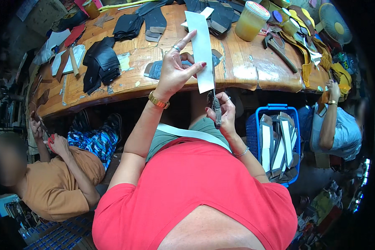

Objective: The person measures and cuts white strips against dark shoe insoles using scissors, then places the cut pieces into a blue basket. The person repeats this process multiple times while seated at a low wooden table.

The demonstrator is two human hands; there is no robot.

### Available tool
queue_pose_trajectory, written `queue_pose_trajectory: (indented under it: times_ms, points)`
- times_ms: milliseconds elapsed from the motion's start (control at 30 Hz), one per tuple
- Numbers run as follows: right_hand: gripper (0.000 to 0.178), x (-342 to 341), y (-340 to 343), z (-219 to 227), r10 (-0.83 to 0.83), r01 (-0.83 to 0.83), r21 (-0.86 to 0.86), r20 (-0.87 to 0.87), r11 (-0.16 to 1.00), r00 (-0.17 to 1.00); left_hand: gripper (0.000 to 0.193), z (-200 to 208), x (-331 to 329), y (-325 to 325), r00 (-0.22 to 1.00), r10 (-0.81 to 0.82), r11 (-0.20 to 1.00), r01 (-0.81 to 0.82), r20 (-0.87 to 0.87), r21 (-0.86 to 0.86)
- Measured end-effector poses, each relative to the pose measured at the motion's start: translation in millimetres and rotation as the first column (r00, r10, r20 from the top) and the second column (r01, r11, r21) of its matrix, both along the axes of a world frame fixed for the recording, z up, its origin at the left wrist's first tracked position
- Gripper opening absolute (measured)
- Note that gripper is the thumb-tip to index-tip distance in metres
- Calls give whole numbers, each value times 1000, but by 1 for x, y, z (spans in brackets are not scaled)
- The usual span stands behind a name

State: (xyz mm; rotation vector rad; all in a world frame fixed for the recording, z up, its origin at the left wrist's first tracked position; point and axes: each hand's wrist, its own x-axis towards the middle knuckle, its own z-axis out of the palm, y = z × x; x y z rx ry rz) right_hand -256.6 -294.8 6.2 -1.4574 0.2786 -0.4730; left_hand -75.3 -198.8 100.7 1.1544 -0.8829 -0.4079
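My left hand pinches a white strip between thumb and fingers, holding it upright above the table's near edge. My right hand is closed on a pair of scissors with dark, wrapped-looking handles. Their narrow blade points up along the strip's right edge; whether it is cutting there I cannot tell. Another white strip lies across my lap. Behind my left hand, a grey-blue piece rests on the table, partly hidden.
The wooden table carries stacks of black pieces, a jar of yellowish stuff and a hammer. At my right stands a blue basket of grey-and-white strips. Co-workers sit on both sides; the left one holds red-handled scissors.
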Motion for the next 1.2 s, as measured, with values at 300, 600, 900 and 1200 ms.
queue_pose_trajectory:
  times_ms: [300, 600, 900, 1200]
  points:
    - [28, -7, 4, 3, -50, 53, 76, -40, 996, 998, 80, -8, -3, -3, 996, -42, 999, 42, -74, 2]
    - [34, 3, -7, 8, -23, 16, 93, 69, 996, 997, 82, -20, -21, -6, 997, -29, 992, 38, -77, 119]
    - [26, -12, -4, 3, -83, 85, 91, -24, 992, 996, 78, -17, -22, -6, 1000, -21, 992, 21, -1, 122]
    - [31, -9, -7, 5, -72, 67, 79, 65, 995, 995, 72, -26, -21, -18, 996, 26, 994, -35, 90, 101]
